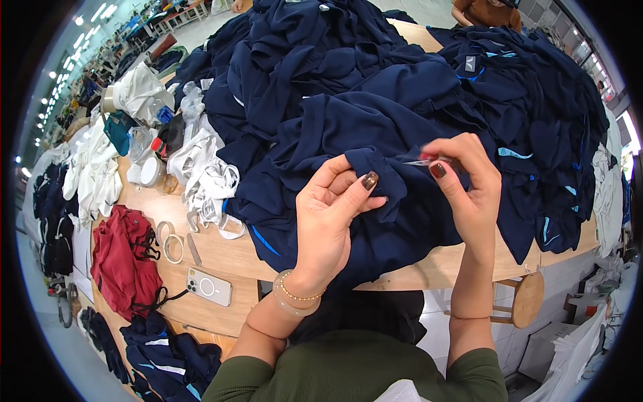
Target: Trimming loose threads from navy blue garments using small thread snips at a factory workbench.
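My left hand [328, 211] pinches a folded edge of a navy garment [375, 171] between thumb and fingers, lifting it above the pile. My right hand [472, 181] is closed round a pair of small thread snips [420, 162], whose pale metal points reach left to the raised cloth. Most of the snips is hidden in the fingers. Under both hands spreads a big heap of navy garments [301, 80], its folds hanging over the table's front edge.
Left on the wooden table [241, 258] lie a red garment [127, 258], a phone [209, 287], tape rolls [173, 248], white cloth [207, 167] and a round jar [153, 172]. A stool [528, 299] stands at the right. Another person [492, 13] is at the far side.
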A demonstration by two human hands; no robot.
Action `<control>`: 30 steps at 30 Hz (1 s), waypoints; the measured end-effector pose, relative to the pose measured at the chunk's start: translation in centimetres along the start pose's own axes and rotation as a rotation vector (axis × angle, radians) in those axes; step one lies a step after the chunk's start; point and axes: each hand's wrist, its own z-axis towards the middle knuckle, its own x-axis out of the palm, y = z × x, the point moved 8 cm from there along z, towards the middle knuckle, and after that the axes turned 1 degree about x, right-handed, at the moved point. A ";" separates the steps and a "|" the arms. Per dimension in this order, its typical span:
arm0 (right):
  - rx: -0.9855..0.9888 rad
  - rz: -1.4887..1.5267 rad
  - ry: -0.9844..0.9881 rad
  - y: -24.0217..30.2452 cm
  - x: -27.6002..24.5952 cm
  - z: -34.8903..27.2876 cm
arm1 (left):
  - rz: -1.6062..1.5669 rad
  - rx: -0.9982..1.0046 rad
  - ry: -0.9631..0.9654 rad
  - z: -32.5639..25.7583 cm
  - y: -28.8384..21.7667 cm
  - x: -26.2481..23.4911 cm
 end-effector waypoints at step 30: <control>-0.190 -0.149 -0.068 1.4 0.6 -1.1 | -0.080 -0.045 0.005 0.0 0.4 0.0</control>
